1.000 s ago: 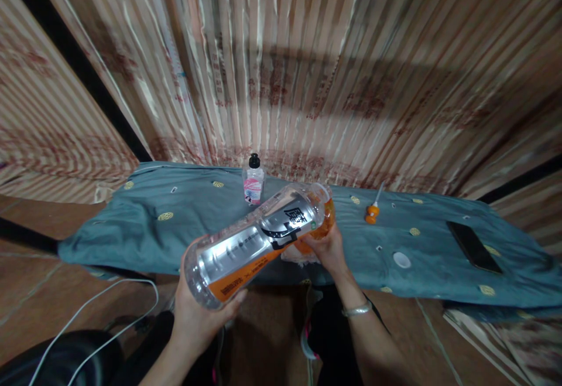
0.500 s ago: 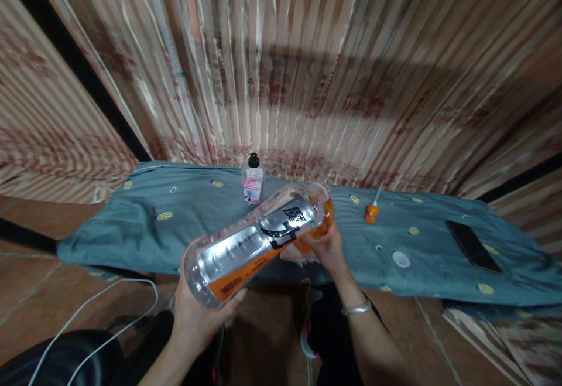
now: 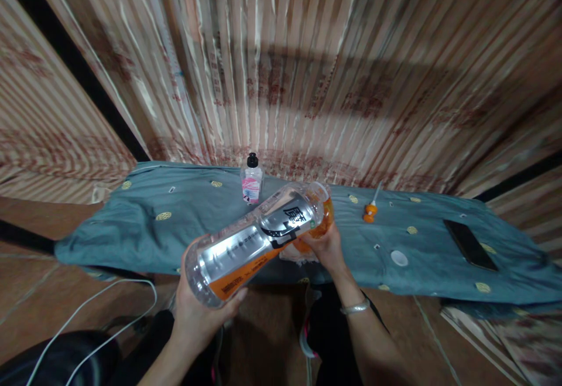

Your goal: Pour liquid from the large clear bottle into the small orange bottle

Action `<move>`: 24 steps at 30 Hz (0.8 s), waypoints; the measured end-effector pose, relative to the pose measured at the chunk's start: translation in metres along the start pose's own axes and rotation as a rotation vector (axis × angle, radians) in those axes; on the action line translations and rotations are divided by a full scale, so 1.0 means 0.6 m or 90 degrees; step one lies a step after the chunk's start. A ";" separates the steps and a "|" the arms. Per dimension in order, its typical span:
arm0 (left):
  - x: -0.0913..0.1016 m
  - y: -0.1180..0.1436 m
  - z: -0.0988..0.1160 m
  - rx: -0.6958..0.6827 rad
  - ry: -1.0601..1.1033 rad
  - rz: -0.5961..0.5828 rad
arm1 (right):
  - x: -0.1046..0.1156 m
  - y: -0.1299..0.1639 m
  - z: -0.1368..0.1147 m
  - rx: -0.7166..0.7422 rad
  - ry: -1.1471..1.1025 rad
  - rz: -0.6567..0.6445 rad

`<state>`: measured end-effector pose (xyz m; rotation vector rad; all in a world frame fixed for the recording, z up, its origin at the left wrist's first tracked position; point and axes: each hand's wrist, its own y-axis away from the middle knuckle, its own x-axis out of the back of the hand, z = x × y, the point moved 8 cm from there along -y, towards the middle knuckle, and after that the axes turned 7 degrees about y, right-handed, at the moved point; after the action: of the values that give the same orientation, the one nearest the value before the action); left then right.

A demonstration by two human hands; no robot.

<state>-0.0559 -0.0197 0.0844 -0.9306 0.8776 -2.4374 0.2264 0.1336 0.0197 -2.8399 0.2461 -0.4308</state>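
My left hand [image 3: 199,310] is wrapped round the base of a big clear plastic bottle [image 3: 250,242] with a silver and orange label. The bottle lies tilted, its neck up and to the right. Its mouth meets or overlaps an orange see-through container [image 3: 324,222], which my right hand [image 3: 325,248] grips from below. The big bottle hides much of that container, and I cannot tell whether liquid flows between them. Under the two lies a pale cloth-like piece [image 3: 296,252], mostly covered. Beyond the big bottle stands a clear squeeze bottle [image 3: 252,187] with a black cap and pink label.
On the green cloth-covered surface [image 3: 144,222], to the right, are an orange top with a thin white tube [image 3: 370,211], a white round lid [image 3: 399,258] and a black phone [image 3: 469,244]. A striped curtain [image 3: 281,81] hangs behind. A white cable [image 3: 109,289] loops at lower left.
Both hands keep the big bottle and the orange container in almost the same pose. The view has shifted very slightly; the things on the cloth lie as before.
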 end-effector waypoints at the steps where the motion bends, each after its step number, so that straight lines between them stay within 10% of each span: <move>1: 0.001 0.000 0.000 -0.001 0.001 0.003 | 0.000 0.000 0.001 0.000 0.003 0.000; 24: -0.001 0.003 -0.001 0.008 0.022 0.005 | -0.002 0.002 0.005 0.016 -0.016 -0.010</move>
<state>-0.0558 -0.0205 0.0826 -0.8810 0.8749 -2.4568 0.2259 0.1333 0.0164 -2.8221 0.2118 -0.3975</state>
